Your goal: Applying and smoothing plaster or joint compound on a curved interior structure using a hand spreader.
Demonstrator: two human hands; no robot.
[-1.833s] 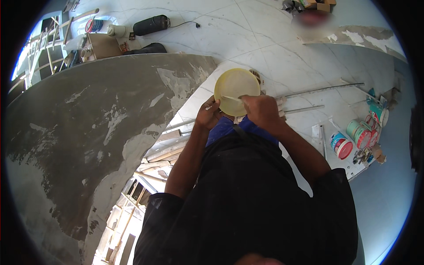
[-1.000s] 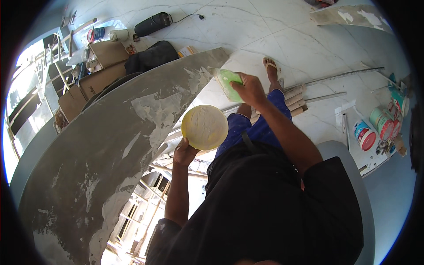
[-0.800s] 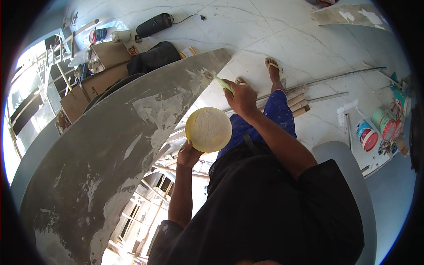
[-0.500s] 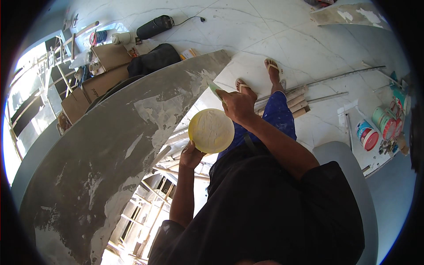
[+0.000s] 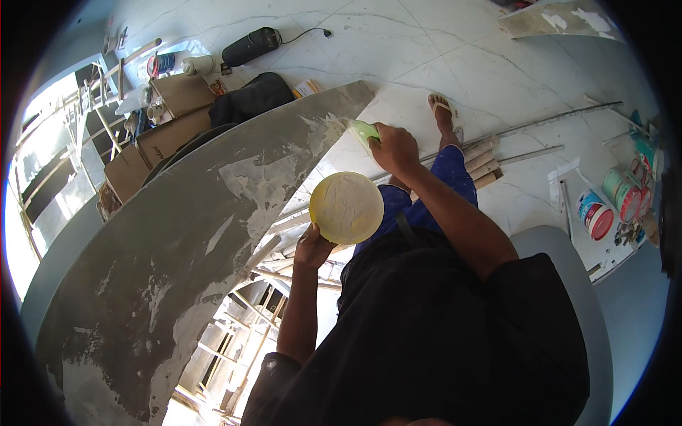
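Observation:
My left hand [image 5: 313,248] grips the lower rim of a round yellow bowl [image 5: 313,201] and keeps it in front of my body. Pale putty [image 5: 348,207] covers most of the bowl's inside. My right hand [image 5: 396,150] is closed round a light green putty scraper [image 5: 364,132], whose edge is at the border of a curved grey surface [image 5: 185,184]. Whether the scraper touches that surface is hard to tell. Whitish smears mark the grey surface, thickest along its inner edge.
Cardboard boxes [image 5: 174,138] and a black cloth [image 5: 252,99] lie beyond the curve, near a black cylindrical device [image 5: 251,47] with a cord. Wooden pieces [image 5: 483,165] and long bars are by my feet. Paint buckets [image 5: 595,214] stand at right. Bamboo poles [image 5: 234,344] show far below.
My right hand and the scraper have moved right and slightly up, and the scraper has turned. The bowl has shifted a little right. One foot is now hidden behind the right hand.

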